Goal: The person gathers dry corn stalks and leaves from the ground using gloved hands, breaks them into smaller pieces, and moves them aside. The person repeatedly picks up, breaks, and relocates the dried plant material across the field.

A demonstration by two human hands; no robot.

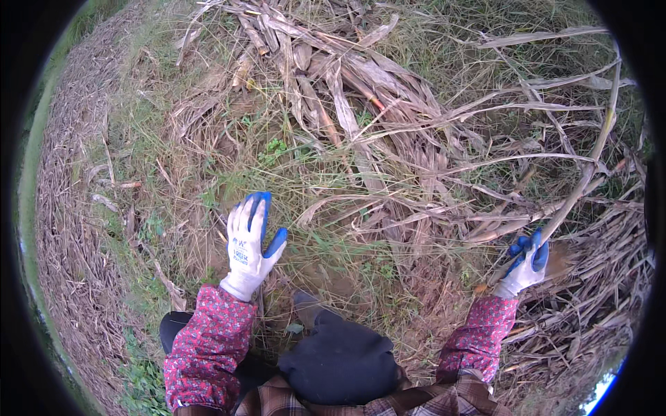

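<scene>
My right hand [526, 262], in a white work glove with blue-coated fingers, is closed around the lower end of a dry corn stalk [575, 195]. The stalk slants up toward the far right, and its long withered leaves [499, 106] trail leftward. My left hand [248, 242] wears a matching glove that bears writing. It hovers over the grass with thumb apart from the fingers and holds nothing. Beyond both hands lies a loose heap of dry corn stalks and leaves [354, 78].
Flattened dry stalks [583, 291] cover the ground at the right. More stalk litter [78, 208] spreads along the far left. Grass and weeds [333, 249] grow through bare soil in the middle. My dark-clothed knee [341, 359] and a boot [307, 307] are at the bottom.
</scene>
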